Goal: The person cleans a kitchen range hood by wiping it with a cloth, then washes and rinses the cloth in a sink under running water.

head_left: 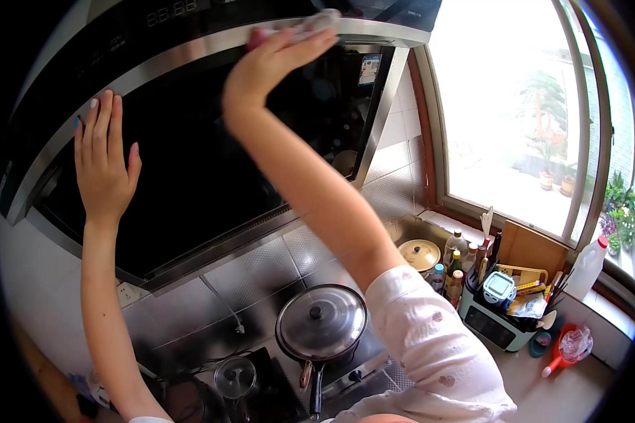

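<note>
A range hood point(183, 176) with a dark glass panel and a metal strip fills the upper left of the head view. My left hand point(107, 158) lies flat with fingers stretched, its fingertips on the metal strip at the left. Farther right, my right hand point(264, 67) presses a crumpled cloth point(319, 25), whitish with some red, against the upper part of the hood. The cloth is slightly blurred, and the palm side of that hand is partly hidden.
Below are a lidded frying pan point(321, 324) on the stove and a glass lid point(235, 377). To the right stand several bottles point(455, 261), a utensil caddy point(497, 321), a white jug point(587, 268) and a red strainer point(571, 345), beside an open window point(515, 106).
</note>
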`<state>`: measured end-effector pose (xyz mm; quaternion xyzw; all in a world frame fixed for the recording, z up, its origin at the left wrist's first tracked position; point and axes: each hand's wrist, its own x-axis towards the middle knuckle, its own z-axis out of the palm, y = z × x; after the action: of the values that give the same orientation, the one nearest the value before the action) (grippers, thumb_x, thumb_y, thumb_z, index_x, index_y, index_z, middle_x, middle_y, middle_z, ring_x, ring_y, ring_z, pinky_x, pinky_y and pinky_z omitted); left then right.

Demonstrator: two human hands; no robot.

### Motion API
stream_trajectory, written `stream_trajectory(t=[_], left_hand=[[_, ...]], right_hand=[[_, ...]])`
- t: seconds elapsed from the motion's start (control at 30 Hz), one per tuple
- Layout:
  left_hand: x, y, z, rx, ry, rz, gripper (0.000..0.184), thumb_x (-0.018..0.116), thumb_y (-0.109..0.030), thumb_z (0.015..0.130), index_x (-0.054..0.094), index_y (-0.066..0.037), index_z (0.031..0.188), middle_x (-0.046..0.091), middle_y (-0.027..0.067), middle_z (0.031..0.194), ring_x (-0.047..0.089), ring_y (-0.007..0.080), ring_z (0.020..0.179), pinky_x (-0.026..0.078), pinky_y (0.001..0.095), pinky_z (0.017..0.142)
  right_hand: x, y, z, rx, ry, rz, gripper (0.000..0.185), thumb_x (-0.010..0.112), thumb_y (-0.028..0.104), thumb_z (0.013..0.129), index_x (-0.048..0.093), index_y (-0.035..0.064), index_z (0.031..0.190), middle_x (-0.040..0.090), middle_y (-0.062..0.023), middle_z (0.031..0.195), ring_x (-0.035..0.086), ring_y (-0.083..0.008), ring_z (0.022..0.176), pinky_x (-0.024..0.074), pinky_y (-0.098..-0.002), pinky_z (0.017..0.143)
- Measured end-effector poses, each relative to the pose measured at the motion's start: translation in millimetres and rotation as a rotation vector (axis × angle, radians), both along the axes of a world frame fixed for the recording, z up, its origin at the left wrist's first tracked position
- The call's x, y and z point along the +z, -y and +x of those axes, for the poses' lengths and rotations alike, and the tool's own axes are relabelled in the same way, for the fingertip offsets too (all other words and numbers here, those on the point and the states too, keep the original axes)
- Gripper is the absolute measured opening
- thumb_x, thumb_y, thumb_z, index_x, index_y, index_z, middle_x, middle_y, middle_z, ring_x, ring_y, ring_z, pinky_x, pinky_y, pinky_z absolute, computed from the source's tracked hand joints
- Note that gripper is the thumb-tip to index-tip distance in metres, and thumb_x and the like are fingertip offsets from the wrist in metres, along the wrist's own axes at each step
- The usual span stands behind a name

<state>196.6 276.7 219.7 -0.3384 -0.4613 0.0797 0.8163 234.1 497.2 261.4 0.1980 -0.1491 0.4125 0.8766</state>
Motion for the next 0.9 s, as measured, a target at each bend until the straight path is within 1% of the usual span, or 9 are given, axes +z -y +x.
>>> stream_trajectory(t=[0.27,0.4,0.5,0.57,0.67,0.7,0.77,0.83,0.9], left_hand=[[-2,3,3,0.043,0.069,-0.015,0.060,0.054,-0.014,0.080,0.028,-0.009,0.134,0.028,0.0040,0.139,0.028,0.0208,0.127,0.025,0.0383,0.103],[-2,5,2,0.072,0.049,-0.014,0.067,0.060,-0.020,0.075,0.029,-0.010,0.134,0.028,0.0034,0.139,0.029,0.0188,0.127,0.024,0.0366,0.105],[-1,4,0,0.066,0.031,-0.008,0.068,0.060,-0.021,0.075,0.029,-0.010,0.134,0.027,0.0035,0.139,0.029,0.0192,0.127,0.023,0.0364,0.105],[-3,1,2,0.041,0.034,-0.005,0.069,0.061,-0.021,0.075,0.027,-0.010,0.134,0.027,0.0033,0.139,0.028,0.0193,0.127,0.024,0.0361,0.105],[-5,-1,1,0.045,0.103,0.020,0.066,0.057,-0.016,0.078,0.024,-0.009,0.135,0.025,0.0039,0.140,0.026,0.0198,0.128,0.023,0.0377,0.105],[-5,-2,-1,0.040,0.092,0.022,0.065,0.056,-0.016,0.079,0.024,-0.010,0.136,0.025,0.0035,0.140,0.027,0.0201,0.128,0.023,0.0377,0.105],[-4,-3,-3,0.025,0.081,0.024,0.064,0.055,-0.015,0.080,0.024,-0.010,0.136,0.025,0.0032,0.140,0.027,0.0202,0.128,0.023,0.0377,0.105],[-3,-2,-5,0.021,0.061,0.026,0.063,0.054,-0.015,0.080,0.025,-0.011,0.136,0.025,0.0024,0.140,0.026,0.0205,0.128,0.024,0.0377,0.105],[-3,-3,-5,0.017,0.050,0.011,0.062,0.054,-0.015,0.080,0.025,-0.011,0.136,0.025,0.0023,0.140,0.027,0.0205,0.128,0.024,0.0379,0.105]], right_hand=[[8,-87,37,0.070,-0.105,-0.008,0.048,0.027,0.023,0.094,0.016,-0.0026,0.134,0.020,-0.0178,0.140,0.023,-0.0272,0.129,0.0201,-0.0339,0.106],[19,-196,76,0.373,-0.223,-0.033,0.036,0.031,0.029,0.094,0.037,0.0044,0.119,0.048,-0.0069,0.098,0.045,-0.0137,0.074,0.0443,-0.0269,0.065],[9,-157,90,0.433,-0.101,0.030,0.039,0.028,0.017,0.094,0.025,0.0008,0.130,0.038,-0.0148,0.124,0.045,-0.0256,0.108,0.0371,-0.0325,0.096],[20,-140,45,0.215,-0.129,0.038,0.036,0.032,0.027,0.093,0.038,0.0024,0.119,0.048,-0.0108,0.105,0.049,-0.0213,0.090,0.0424,-0.0314,0.079],[11,-12,6,-0.073,-0.068,-0.260,0.040,0.033,0.026,0.094,0.032,0.0040,0.127,0.045,-0.0121,0.116,0.046,-0.0202,0.101,0.0357,-0.0341,0.092],[-1,17,-3,-0.521,0.164,-0.352,0.042,0.041,0.012,0.090,0.032,0.0025,0.130,0.024,-0.0224,0.134,0.040,-0.0328,0.110,0.0270,-0.0383,0.098],[-12,64,-2,-0.193,0.075,-0.016,0.043,0.033,0.013,0.091,0.025,-0.0001,0.132,0.021,-0.0237,0.135,0.016,-0.0387,0.127,0.0102,-0.0435,0.104],[10,-1,-20,-1.059,-0.150,-0.248,0.043,0.032,0.015,0.091,0.025,0.0005,0.132,0.019,-0.0225,0.137,0.016,-0.0381,0.126,0.0106,-0.0424,0.104],[7,-2,-5,-0.552,-0.035,-0.231,0.044,0.032,0.014,0.091,0.025,0.0019,0.133,0.020,-0.0210,0.137,0.017,-0.0380,0.126,0.0101,-0.0438,0.105]])
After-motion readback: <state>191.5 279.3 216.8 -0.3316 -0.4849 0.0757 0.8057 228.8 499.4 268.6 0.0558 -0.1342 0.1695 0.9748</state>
